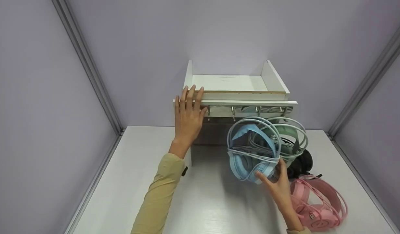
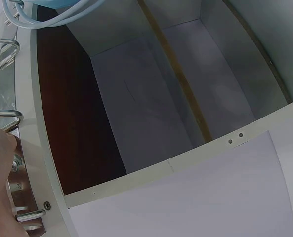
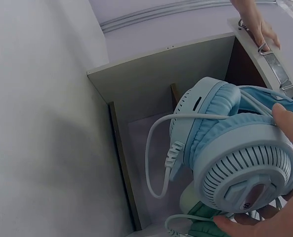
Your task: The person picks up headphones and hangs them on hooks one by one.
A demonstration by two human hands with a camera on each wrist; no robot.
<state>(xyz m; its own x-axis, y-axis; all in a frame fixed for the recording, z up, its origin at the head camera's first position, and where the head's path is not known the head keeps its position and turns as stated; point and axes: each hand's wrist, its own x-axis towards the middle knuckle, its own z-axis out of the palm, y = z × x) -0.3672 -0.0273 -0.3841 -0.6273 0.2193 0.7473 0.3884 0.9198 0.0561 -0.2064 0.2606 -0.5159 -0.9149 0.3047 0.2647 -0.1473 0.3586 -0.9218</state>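
My right hand [image 1: 277,185] grips a light blue headset [image 1: 268,169] by its lower ear cup, thumb on one side and fingers on the other. The headset is upright, its headband just below the hooked rail [image 1: 219,111] and its cable wound around it. In the right wrist view the round slotted ear cup [image 3: 245,168] lies between thumb and fingers. My left hand [image 1: 188,120] rests with straight fingers over the left end of the rail. Metal hooks [image 2: 9,118] line that rail in the left wrist view. Behind the blue headset, a green headset [image 1: 289,131] is partly hidden.
A pink headset [image 1: 320,217] lies on the white table [image 1: 148,156] at the right. Black headphones [image 1: 302,164] stand behind it, partly covered. The white shelf unit [image 1: 277,78] has a raised top tray and stands against the back wall.
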